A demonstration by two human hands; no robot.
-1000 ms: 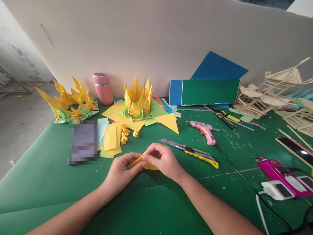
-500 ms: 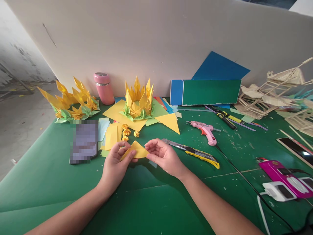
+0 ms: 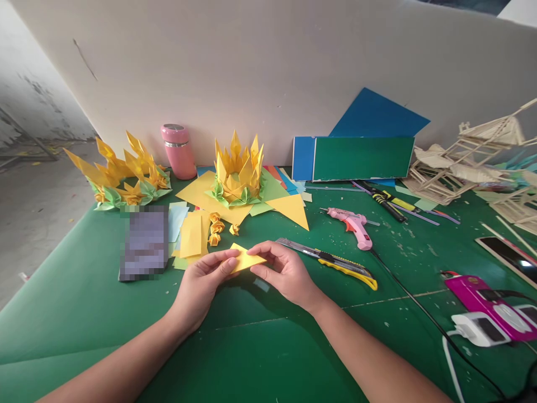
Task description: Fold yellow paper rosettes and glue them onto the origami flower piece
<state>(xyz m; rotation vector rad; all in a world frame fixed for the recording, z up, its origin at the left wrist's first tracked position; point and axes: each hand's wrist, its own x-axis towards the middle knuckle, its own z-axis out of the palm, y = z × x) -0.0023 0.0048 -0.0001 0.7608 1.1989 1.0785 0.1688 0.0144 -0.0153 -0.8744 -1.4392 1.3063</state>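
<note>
A small folded piece of yellow paper is held up over the table between my two hands. My left hand pinches its left side, thumb on top. On the paper's right part, the thumb and fingers of my right hand are closed. Just beyond lie several yellow paper roses, with a stack of yellow paper sheets to their left. A yellow utility knife rests to the right of my right hand.
Two yellow-and-green paper crowns, one in the middle and one at the left, stand at the back. A pink bottle is between them. To the right are a pink glue gun with a cord, a magenta power strip and wooden stick models.
The yellow paper has been turned and shifted slightly to the right. My right fingers now grip over its top edge, and my left fingers are straighter along it.
</note>
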